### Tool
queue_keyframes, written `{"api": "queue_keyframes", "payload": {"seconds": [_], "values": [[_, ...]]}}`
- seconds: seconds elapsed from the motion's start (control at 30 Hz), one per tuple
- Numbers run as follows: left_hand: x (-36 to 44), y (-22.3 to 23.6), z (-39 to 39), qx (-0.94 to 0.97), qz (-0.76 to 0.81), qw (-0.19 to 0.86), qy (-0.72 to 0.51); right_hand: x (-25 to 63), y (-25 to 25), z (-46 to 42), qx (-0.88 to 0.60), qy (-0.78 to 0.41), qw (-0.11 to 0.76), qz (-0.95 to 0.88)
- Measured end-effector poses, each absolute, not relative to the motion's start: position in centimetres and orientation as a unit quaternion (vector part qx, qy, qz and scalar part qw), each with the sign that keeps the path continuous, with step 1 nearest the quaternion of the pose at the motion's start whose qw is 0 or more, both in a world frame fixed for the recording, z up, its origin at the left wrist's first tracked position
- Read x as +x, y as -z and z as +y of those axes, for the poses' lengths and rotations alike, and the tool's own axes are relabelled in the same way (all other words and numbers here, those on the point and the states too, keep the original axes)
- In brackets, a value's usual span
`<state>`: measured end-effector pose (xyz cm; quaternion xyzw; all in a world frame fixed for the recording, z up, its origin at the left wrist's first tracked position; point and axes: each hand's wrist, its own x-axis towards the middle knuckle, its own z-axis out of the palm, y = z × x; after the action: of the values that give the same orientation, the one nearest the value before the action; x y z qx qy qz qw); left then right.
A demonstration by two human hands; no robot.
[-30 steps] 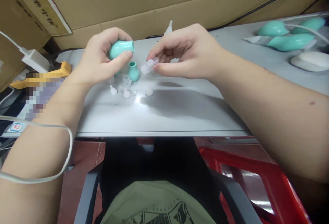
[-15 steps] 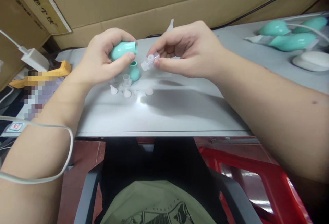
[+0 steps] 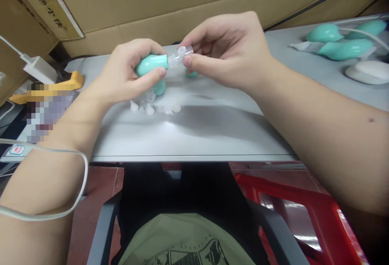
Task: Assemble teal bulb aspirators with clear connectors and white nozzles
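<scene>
My left hand [image 3: 127,72] is closed round a teal rubber bulb [image 3: 150,63], its neck pointing right. My right hand [image 3: 226,52] pinches a small clear plastic connector [image 3: 179,56] whose end touches the mouth of the bulb. Both are held a little above the grey table [image 3: 194,131]. Under my hands a second teal bulb [image 3: 159,88] stands on the table, partly hidden. Beside it lie several small white and clear tips [image 3: 150,109].
Cardboard boxes [image 3: 182,1] wall off the back. More teal bulbs [image 3: 340,42] and a white mouse-like object [image 3: 367,71] lie at the far right. A white charger [image 3: 38,69] and a yellow object [image 3: 65,82] sit at left. A red stool [image 3: 304,216] is below the table edge.
My right hand has risen and moved left, so the clear connector now meets the bulb's mouth. My left hand turned the bulb slightly toward it.
</scene>
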<state>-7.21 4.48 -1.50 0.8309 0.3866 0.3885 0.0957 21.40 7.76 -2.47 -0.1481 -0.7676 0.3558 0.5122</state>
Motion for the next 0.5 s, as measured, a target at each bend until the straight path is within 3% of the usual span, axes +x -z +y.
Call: {"api": "queue_keyframes", "payload": {"seconds": [0.5], "values": [[-6.6, 2.2, 3.7, 0.833, 0.349, 0.04, -0.428, 21.3, 3.2, 8.7, -0.103, -0.346, 0.529, -0.768]]}}
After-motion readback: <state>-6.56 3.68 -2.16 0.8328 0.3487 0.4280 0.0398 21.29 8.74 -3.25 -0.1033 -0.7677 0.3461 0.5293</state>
